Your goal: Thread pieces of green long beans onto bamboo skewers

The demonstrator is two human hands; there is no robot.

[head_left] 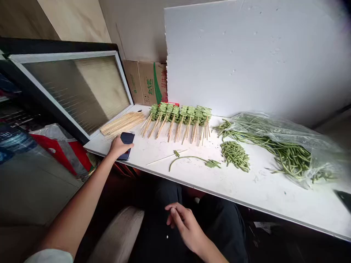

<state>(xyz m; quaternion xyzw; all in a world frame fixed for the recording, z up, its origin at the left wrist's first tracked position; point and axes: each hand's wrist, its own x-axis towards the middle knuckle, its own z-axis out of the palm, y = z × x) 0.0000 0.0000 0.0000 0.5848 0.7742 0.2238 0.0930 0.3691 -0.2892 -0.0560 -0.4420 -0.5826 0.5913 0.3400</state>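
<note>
**Left hand**: reaching out from the near edge of the table, fingers loosely curled and laid over a dark blue block. The block's kind cannot be told; its near end shows past the hand, and whether the hand grips or only rests on it cannot be told. It sits at the near left of the table.

**Right hand**: held low, off the table, above dark trousers. Fingers relaxed and slightly curled, not pinching anything.

**On the white table**, left to right:
- a loose bundle of bamboo skewers, lying just beyond the block at the left end;
- a row of green bean skewers, standing side by side with bare sticks pointing toward the near edge and bean pieces packed at the far ends;
- a single bare skewer, lying flat near the middle;
- a long green bean, curved, with short cut pieces at both ends, just right of the bare skewer;
- a heap of cut beans, right of that;
- a clear plastic bag, at the right, with long beans spilling from it.

**Around the table:** a white foam board stands along the far side; a cardboard box sits behind the table's left end; a glass panel in a dark frame leans at the left.
</note>
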